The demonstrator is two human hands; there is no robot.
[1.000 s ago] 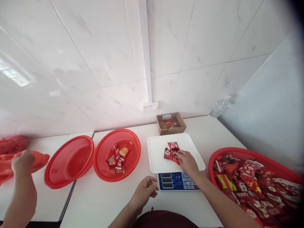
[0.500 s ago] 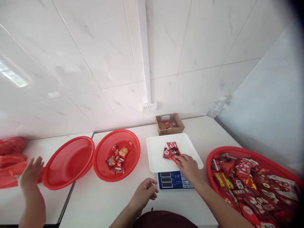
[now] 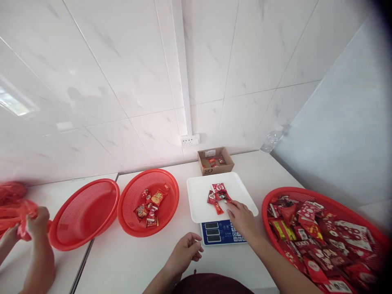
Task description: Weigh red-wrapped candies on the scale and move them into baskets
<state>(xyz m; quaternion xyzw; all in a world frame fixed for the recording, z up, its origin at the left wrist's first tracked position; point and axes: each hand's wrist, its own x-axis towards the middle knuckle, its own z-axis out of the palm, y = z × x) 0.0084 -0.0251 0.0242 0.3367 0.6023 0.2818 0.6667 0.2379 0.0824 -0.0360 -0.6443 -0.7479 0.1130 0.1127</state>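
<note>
My right hand [image 3: 242,218] rests on the front of the white scale tray [image 3: 199,204], fingers spread and empty, just right of a few red snack packets [image 3: 217,194] lying on the tray. The scale's blue keypad [image 3: 221,233] shows below my palm. My left hand [image 3: 184,255] hovers over the white table [image 3: 128,261] in front of the scale, fingers loosely curled, holding nothing that I can see. A red basket [image 3: 324,241] heaped with red snack packets stands at my right.
A red mesh basket [image 3: 128,212] with several packets sits left of the scale, and another red basket [image 3: 84,212] beside it. A small cardboard box [image 3: 215,160] stands by the wall. At far left, another person's hands [image 3: 33,220] grip red plastic bags [image 3: 12,204].
My right hand has drawn back from the packets toward the tray's front edge, leaving them on the tray. The other person's hands have closed on the red bags.
</note>
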